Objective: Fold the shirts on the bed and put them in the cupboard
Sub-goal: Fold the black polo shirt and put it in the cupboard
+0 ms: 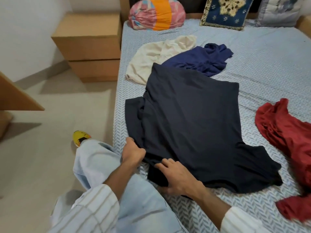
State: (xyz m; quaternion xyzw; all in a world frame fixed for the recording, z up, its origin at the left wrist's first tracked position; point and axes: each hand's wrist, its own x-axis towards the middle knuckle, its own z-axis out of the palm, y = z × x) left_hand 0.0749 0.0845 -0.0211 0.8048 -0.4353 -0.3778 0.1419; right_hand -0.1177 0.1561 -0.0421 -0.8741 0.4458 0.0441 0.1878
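Observation:
A dark navy shirt (190,118) lies spread across the bed (262,64), one sleeve folded over at its left. My left hand (133,153) grips the shirt's near left edge, fingers curled into the cloth. My right hand (175,177) holds the near hem, thumb under a fold and fingers on top. Behind the navy shirt lie a crumpled cream shirt (151,58) and a blue shirt (202,62). A red shirt (286,132) is bunched at the right.
A wooden bedside drawer unit (90,46) stands left of the bed. Pillows and a cloth bundle (156,13) line the headboard. A wooden panel edge (15,95) juts in at the far left. My leg and yellow slipper (80,136) are on the floor.

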